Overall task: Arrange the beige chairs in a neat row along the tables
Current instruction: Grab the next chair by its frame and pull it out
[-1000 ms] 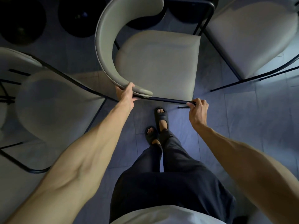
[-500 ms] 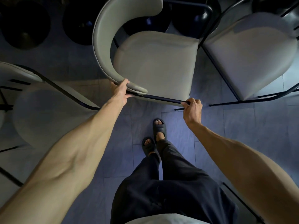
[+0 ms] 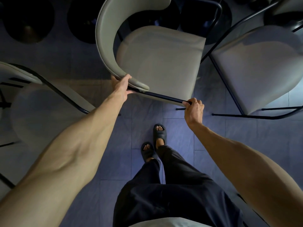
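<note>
Fingers (image 3: pixel 194 102) gripping beige chair (image 3: pixel 160 59), dark frame (image 3: pixel 164 96)

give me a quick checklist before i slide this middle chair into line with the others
1. Left grip on the middle chair backrest end: ok, fingers wrap it.
2. Right grip on the dark frame bar at the seat's front corner: ok.
3. Gap to the right chair: cannot tell, the frames overlap in view.
4. Gap to the left chair: ok, floor shows between.
5. Sandals clear of the chair legs: ok.
6. Legs lifted or dragging: cannot tell.
</note>
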